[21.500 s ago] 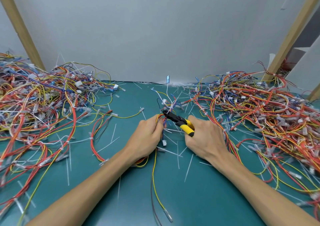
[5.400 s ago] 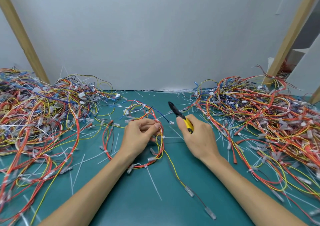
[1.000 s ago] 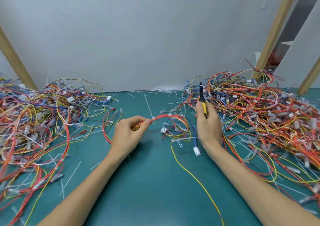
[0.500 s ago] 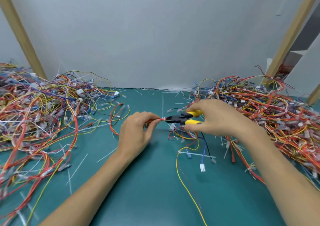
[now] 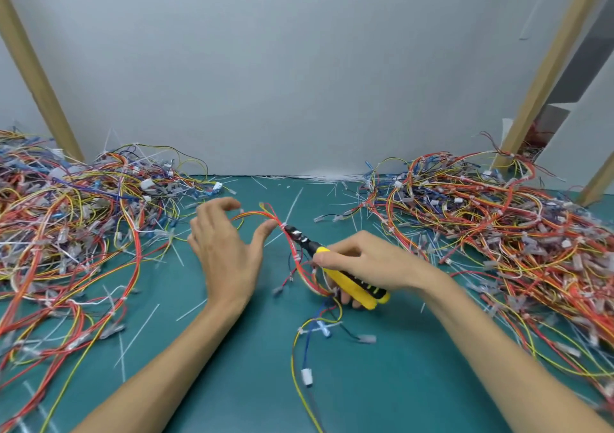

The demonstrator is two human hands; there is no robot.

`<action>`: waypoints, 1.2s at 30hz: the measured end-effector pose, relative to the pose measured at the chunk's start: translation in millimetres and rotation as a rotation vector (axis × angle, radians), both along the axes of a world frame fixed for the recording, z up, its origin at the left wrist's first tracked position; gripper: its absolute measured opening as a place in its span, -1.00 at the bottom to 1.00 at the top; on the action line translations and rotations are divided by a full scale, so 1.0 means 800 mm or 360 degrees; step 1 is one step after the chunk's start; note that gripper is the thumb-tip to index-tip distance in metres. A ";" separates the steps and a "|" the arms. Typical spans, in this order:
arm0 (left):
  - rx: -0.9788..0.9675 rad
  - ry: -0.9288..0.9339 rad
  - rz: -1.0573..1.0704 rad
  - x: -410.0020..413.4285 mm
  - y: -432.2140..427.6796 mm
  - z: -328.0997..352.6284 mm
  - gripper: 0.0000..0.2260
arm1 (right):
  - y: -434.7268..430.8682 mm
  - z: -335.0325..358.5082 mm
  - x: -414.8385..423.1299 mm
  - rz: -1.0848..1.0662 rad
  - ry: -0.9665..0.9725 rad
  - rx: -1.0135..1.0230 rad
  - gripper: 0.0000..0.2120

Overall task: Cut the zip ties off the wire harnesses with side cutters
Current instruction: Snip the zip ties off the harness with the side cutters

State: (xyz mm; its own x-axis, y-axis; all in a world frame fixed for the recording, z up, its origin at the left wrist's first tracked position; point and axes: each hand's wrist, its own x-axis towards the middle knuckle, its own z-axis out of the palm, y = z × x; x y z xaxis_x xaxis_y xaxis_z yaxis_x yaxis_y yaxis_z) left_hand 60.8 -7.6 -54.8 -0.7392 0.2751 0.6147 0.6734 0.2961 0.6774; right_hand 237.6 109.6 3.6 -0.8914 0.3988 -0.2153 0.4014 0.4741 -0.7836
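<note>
My left hand (image 5: 229, 249) is spread wide just left of the wire harness (image 5: 293, 255), with only the thumb tip against its red and yellow wires. Right of the harness, my right hand (image 5: 365, 263) wraps the yellow handles of the side cutters (image 5: 345, 280). Their black nose meets a white zip tie (image 5: 283, 225) on the harness. The harness's loose ends trail on the green counter (image 5: 232, 382), between the left pile (image 5: 76, 233) and the right pile (image 5: 491, 233).

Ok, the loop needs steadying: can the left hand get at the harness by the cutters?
Probably yes: the left hand is open, thumb beside the harness, nothing between; the side cutters come from the right.
</note>
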 end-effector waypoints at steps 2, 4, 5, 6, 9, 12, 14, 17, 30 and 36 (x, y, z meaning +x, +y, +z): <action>0.0015 -0.0023 -0.0045 0.001 0.001 0.001 -0.62 | -0.001 -0.009 -0.002 -0.0065 0.0087 -0.0302 -0.63; -0.0007 -0.0001 -0.0287 0.005 0.003 0.001 -0.69 | 0.001 -0.017 -0.002 -0.0142 0.0187 -0.0562 -0.65; -0.0048 -0.0014 -0.0429 0.009 0.003 0.001 -0.65 | 0.002 -0.020 -0.002 -0.0189 0.0220 -0.0675 -0.63; -0.0114 -0.0025 -0.0546 0.014 0.003 0.001 -0.60 | 0.005 -0.022 0.000 -0.0230 0.0243 -0.0770 -0.61; -0.0325 0.0061 -0.0687 0.025 0.001 0.002 -0.56 | 0.012 -0.029 0.006 -0.0274 0.0282 -0.0950 -0.54; -0.0366 0.0042 -0.0739 0.026 0.001 0.002 -0.59 | 0.015 -0.031 0.007 -0.0276 0.0301 -0.0984 -0.52; -0.0332 0.0007 -0.0813 0.022 0.003 0.001 -0.68 | 0.014 -0.031 0.005 -0.0271 0.0297 -0.0953 -0.52; -0.0311 0.0119 -0.0862 0.020 0.004 -0.003 -0.83 | 0.013 -0.031 0.001 -0.0308 0.0373 -0.0920 -0.52; 0.0288 0.0940 -0.0342 -0.010 -0.016 0.100 -0.47 | 0.023 -0.051 0.000 -0.0770 0.1004 -0.0935 -0.55; -0.0324 0.0254 -0.0779 0.031 0.011 0.024 -0.63 | 0.020 -0.052 0.001 -0.0751 0.1077 -0.0910 -0.52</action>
